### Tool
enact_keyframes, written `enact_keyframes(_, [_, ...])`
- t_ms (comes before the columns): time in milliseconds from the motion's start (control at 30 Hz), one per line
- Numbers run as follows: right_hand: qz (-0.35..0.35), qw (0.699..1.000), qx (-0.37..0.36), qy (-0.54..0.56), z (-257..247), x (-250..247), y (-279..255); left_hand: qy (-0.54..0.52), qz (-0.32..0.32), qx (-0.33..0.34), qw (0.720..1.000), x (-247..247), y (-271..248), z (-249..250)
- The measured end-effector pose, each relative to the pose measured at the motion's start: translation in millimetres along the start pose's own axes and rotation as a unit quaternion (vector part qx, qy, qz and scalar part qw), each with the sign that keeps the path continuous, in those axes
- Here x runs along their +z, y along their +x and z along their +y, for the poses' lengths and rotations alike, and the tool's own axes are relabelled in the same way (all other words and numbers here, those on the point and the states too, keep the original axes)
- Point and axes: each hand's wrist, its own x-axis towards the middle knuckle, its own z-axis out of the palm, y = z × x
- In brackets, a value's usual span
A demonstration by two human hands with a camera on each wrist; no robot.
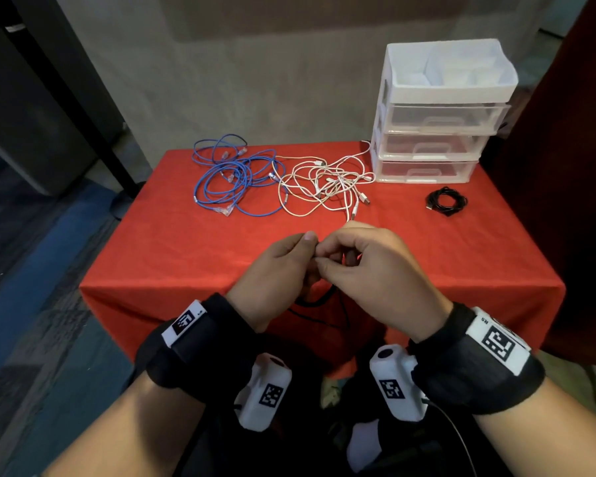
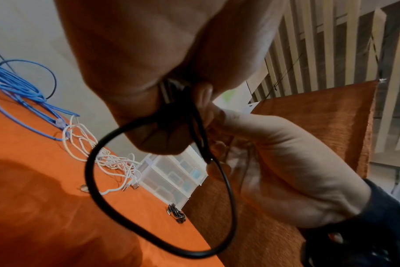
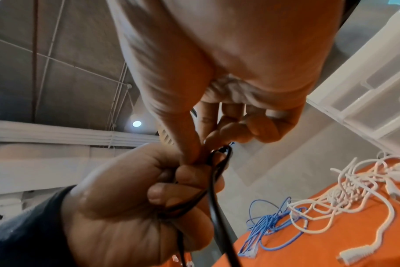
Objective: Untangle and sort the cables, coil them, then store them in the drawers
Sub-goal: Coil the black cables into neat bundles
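Note:
Both hands meet above the near edge of the red table (image 1: 186, 256). My left hand (image 1: 283, 270) grips a black cable (image 2: 96, 180) whose loop hangs below the fist. My right hand (image 1: 365, 266) pinches the same black cable (image 3: 217, 166) between thumb and fingertips, right against the left hand. In the head view the hands hide most of this cable; only a short arc (image 1: 319, 299) shows beneath them. A tangle of blue cables (image 1: 231, 177) lies at the far left, a tangle of white cables (image 1: 327, 184) beside it.
A clear plastic drawer unit (image 1: 430, 142) with three shut drawers and an open white top tray stands at the far right corner. A small coiled black cable (image 1: 446, 201) lies in front of it. A dark red panel stands to the right of the table.

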Motion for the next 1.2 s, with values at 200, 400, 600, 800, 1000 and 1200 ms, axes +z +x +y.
enact_keyframes(200, [-0.002, 0.998, 0.014, 0.065, -8, -1, -2, -0.008, 0.01, -0.035, 0.999, -4, 3, -5])
enact_keyframes(400, [0.137, 0.949, 0.126, 0.255, -5, -31, 22, -0.011, -0.085, -0.026, 0.996, -10, 0, -11])
enact_keyframes(600, [0.175, 0.934, 0.17, 0.263, 21, -53, 33, 0.026, -0.103, 0.01, 0.994, -14, -2, -12])
enact_keyframes(800, [0.142, 0.978, -0.001, -0.149, 31, -39, 11, 0.068, -0.05, 0.032, 0.996, -10, 4, -17])
enact_keyframes(1000, [-0.033, 0.999, -0.013, 0.007, 21, -9, -4, 0.028, 0.015, 0.061, 0.998, -4, 10, -13])
enact_keyframes(1200, [-0.053, 0.988, 0.052, 0.136, 17, -5, -8, -0.013, 0.031, 0.075, 0.997, 0, 8, -14])
